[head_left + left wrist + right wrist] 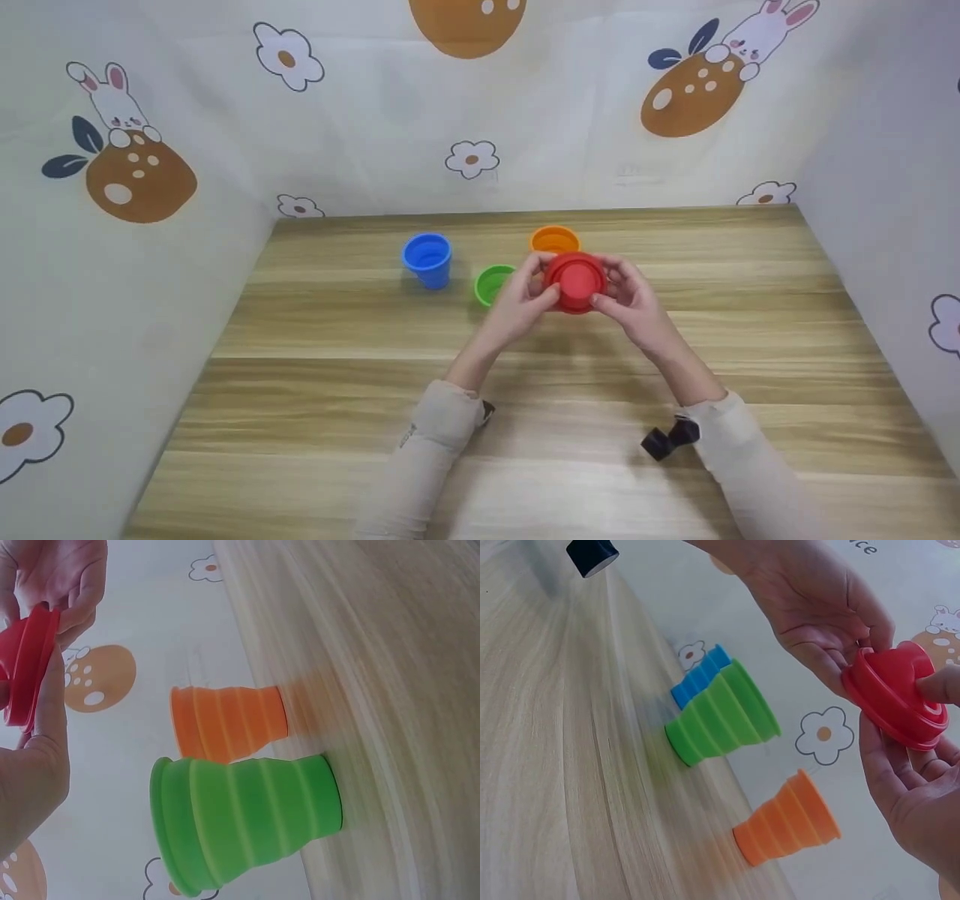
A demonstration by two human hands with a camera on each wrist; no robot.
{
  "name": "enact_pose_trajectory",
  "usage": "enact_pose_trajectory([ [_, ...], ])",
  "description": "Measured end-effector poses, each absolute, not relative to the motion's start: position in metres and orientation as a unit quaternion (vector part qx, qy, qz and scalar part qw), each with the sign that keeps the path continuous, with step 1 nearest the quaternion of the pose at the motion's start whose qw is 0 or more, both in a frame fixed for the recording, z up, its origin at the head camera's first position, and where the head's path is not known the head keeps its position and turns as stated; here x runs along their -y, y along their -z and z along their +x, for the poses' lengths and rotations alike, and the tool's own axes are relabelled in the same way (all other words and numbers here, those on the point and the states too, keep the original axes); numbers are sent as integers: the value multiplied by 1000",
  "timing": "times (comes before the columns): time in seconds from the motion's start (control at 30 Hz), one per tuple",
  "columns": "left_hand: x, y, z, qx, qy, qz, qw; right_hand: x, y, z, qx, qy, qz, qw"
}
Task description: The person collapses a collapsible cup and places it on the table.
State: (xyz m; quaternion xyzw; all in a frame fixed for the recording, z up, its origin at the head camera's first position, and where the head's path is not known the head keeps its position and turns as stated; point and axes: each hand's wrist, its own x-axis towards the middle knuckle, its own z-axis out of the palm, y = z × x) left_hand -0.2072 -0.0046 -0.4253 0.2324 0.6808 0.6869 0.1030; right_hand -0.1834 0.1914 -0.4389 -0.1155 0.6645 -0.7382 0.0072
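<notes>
Both hands hold a red collapsible cup (577,283) above the table, its base side facing the head camera. It is mostly folded flat, with the round base standing out from the rings. My left hand (520,300) grips its left edge, thumb on the front and fingers behind. On the opposite edge my right hand (634,306) holds it the same way, thumb pressed near the base. A green collapsible cup (247,817) stands extended just left of the hands, partly hidden by the left hand in the head view. Behind the red cup stands an orange collapsible cup (787,819).
A blue collapsible cup (427,259) stands upright farther left on the wooden table (315,390). Patterned cloth walls (375,150) enclose the back and both sides. A black wrist camera (670,438) sticks out from the right sleeve.
</notes>
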Motion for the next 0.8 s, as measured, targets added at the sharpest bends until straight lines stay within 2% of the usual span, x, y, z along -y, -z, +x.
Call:
enact_pose_trajectory([
  [0.47,6,425,-203,-703,-660,236,122,-191,441,-184,-657,742,-135,-9],
  [0.8,3,427,-204,-709,-656,233,111,-189,440,-185,-662,740,-114,-11],
])
